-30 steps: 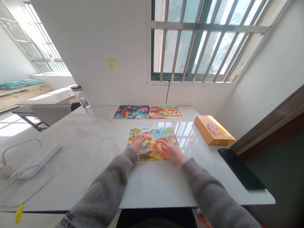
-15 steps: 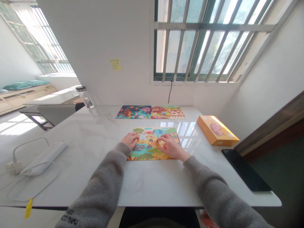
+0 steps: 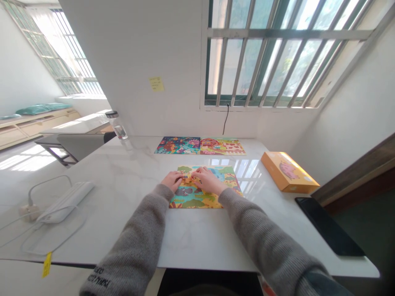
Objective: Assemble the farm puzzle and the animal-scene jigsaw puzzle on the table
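Observation:
A colourful jigsaw puzzle board (image 3: 200, 199) lies flat on the white marble table (image 3: 197, 242) in front of me. My left hand (image 3: 173, 180) rests on the board's upper left part with its fingers curled, pressing on the pieces. My right hand (image 3: 207, 180) lies beside it near the board's upper middle, fingers bent down onto the pieces. The two hands nearly touch. What the fingertips pinch, if anything, is hidden. Both arms wear grey knitted sleeves.
Two more finished puzzle boards (image 3: 200, 146) lie side by side at the table's far edge. An orange box (image 3: 288, 172) sits at the right, a black flat device (image 3: 328, 225) nearer the right edge. A white power strip (image 3: 66, 201) with cable lies left; a water bottle (image 3: 119, 128) stands far left.
My right hand has slid left across the board to meet my left hand near the upper left. The view has shifted slightly.

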Tool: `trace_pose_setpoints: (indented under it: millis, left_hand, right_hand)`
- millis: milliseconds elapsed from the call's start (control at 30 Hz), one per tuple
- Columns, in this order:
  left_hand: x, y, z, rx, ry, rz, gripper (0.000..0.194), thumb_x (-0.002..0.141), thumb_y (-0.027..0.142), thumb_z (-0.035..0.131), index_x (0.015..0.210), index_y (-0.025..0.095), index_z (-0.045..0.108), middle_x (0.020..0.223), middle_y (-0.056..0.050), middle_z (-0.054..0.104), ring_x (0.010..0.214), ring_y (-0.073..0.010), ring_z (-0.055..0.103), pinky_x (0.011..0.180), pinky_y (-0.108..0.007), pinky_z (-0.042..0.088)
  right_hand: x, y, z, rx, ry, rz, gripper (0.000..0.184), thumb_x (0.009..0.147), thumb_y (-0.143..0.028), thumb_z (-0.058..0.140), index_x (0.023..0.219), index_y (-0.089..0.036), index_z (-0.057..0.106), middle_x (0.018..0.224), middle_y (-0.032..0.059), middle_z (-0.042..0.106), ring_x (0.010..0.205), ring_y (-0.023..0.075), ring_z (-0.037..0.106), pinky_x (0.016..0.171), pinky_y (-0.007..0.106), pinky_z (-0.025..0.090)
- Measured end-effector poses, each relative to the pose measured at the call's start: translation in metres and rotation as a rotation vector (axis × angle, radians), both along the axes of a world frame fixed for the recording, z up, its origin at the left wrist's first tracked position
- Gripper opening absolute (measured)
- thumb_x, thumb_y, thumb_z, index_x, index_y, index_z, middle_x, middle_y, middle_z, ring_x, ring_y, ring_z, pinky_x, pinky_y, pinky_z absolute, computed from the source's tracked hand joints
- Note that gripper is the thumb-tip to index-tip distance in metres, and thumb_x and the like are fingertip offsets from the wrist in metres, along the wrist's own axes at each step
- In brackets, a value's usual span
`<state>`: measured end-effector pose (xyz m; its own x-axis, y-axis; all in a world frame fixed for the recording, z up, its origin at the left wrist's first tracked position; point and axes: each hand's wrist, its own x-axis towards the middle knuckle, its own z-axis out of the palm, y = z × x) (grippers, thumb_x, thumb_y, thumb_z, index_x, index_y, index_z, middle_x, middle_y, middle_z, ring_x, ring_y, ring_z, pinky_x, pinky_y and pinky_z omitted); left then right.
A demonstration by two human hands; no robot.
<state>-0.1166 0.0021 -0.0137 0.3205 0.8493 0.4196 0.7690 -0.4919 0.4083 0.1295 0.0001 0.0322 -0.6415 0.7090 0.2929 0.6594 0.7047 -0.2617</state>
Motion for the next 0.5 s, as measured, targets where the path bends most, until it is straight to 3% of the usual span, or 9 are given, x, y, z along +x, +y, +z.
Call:
trace_pose_setpoints:
  millis: [500]
  left_hand:
    - [0.0045,-0.0008,-0.0024,-0.067,0.093,0.073,0.029,0.089,0.026,0.055,0.107,0.019,0.075,0.112,-0.010,0.067,0.108,-0.0270,0.059,0.101,-0.044,0.050]
  right_hand:
    - [-0.0072,0.0014,0.0055,-0.081,-0.128,-0.057,0.028,0.099,-0.028,0.053,0.121,-0.030,0.069,0.123,0.0074,0.063,0.116,0.0247,0.050,0.098,0.040,0.039]
